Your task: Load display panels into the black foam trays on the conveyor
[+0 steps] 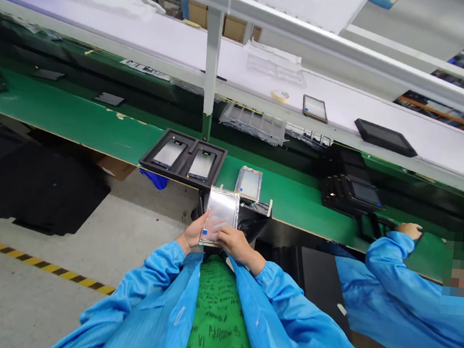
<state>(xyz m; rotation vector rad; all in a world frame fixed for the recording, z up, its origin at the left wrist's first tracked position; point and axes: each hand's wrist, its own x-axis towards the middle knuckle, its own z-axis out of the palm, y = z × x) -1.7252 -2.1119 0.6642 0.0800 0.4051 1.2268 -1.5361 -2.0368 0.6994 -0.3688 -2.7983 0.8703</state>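
Note:
I hold a shiny rectangular display panel [220, 214] upright in front of me with both hands. My left hand [191, 234] grips its lower left edge. My right hand [232, 240] lies over its lower right part, fingers closed on the face near a small blue tab. Just beyond the panel, a second similar panel [249, 184] lies flat on the green belt [78, 117]. A black two-pocket tray [183, 160] with two screens in it sits on the belt to the left of that.
A co-worker in a blue sleeve [394, 264] sits at my right, one hand [410, 230] at black trays [350, 192] on the belt. A white upright post [211, 64] stands behind the tray. The white shelf [343, 105] beyond carries a phone-like panel [315, 108], tape and a black unit [384, 137].

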